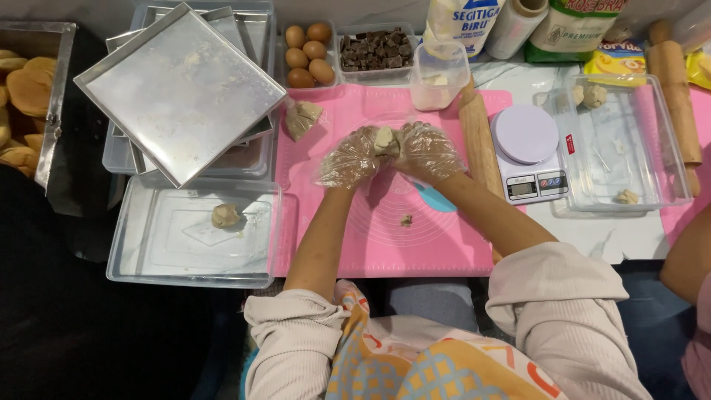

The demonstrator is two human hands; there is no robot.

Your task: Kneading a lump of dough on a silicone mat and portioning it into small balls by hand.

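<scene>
Both hands, left hand [354, 155] and right hand [424, 152], gloved and pressed together on our dough piece [385, 139] above the pink mat [385, 237]. We judge shaping mid-step; next needs steady, even pressure. Finished ball [226, 215] sits left in the tray [148, 259].

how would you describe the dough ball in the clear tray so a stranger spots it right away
Start at the pink silicone mat. Beside its left edge lies a clear plastic tray. The dough ball is the single beige lump inside it, away from the hands.
</scene>
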